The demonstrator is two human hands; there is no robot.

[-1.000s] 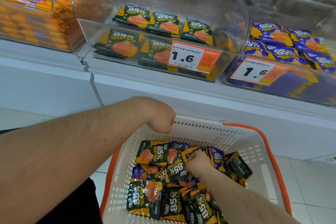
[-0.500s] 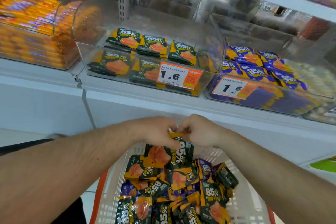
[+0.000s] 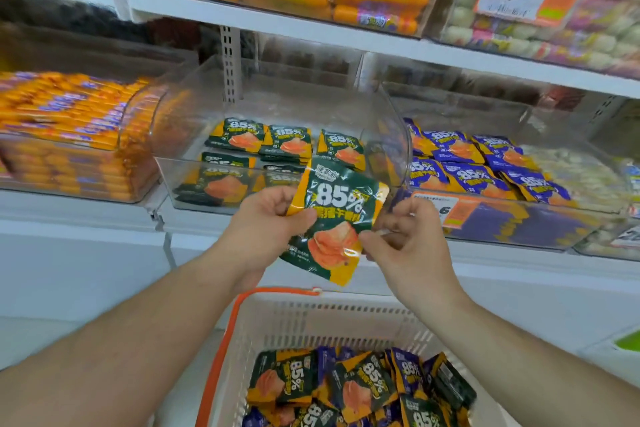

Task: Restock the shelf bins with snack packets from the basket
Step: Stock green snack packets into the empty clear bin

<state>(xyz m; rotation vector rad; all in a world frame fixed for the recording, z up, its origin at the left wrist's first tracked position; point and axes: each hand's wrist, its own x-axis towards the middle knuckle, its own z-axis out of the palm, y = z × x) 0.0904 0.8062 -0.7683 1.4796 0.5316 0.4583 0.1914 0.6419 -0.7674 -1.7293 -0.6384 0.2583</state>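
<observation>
A person's two bare hands hold a green snack packet (image 3: 332, 218) in front of the clear shelf bin (image 3: 277, 107) of matching green packets (image 3: 287, 144). The left hand (image 3: 266, 229) grips the packet's left edge, thumb curled over its face; the right hand (image 3: 408, 239) pinches the lower right edge between thumb and fingers (the fingertips partly hidden behind the foil). The packet's printed face is toward the camera, its long axis tilted, top edge leaning up and left toward the bin, bottom corner pointing down at the basket (image 3: 346, 319). Its top overlaps the bin's front wall, and a price label (image 3: 450, 210) right of the bin is half covered by the right hand. Below the bin, the white basket with an orange handle holds mixed green and purple packets (image 3: 408, 371), cut off by the frame's lower edge. Right of the bin, a second bin carries purple packets (image 3: 464, 177); left of it, orange sausage sticks (image 3: 69, 111) blur together, their print unreadable.
</observation>
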